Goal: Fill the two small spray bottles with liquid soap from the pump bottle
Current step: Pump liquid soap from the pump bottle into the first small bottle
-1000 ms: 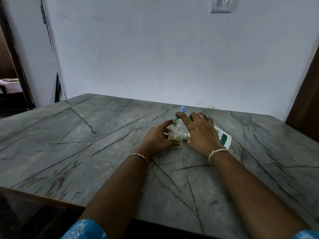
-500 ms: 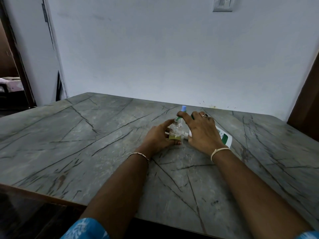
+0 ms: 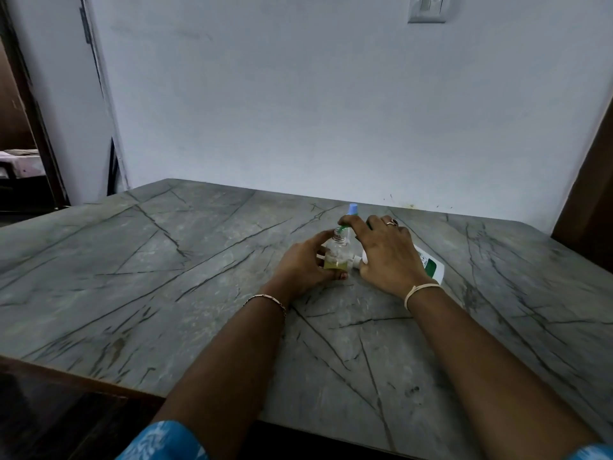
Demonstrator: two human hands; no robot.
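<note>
A small clear spray bottle (image 3: 337, 253) stands upright and uncapped on the table, with a little yellow-green liquid in its bottom. My left hand (image 3: 303, 265) wraps around it from the left. My right hand (image 3: 386, 257) rests over the white pump bottle (image 3: 429, 263) with a green label, whose green spout sits at the small bottle's mouth under my index finger. A second small bottle with a light blue cap (image 3: 352, 209) pokes up just behind. Most of the pump bottle is hidden by my hand.
The grey marble-patterned table (image 3: 166, 277) stands against a white wall. A light switch (image 3: 428, 8) is high on the wall. A doorway opens at the far left, and dark wood stands at the right edge.
Both hands stay in place on the bottles; my right index finger has shifted slightly on the green spout. The view has drifted a little.
</note>
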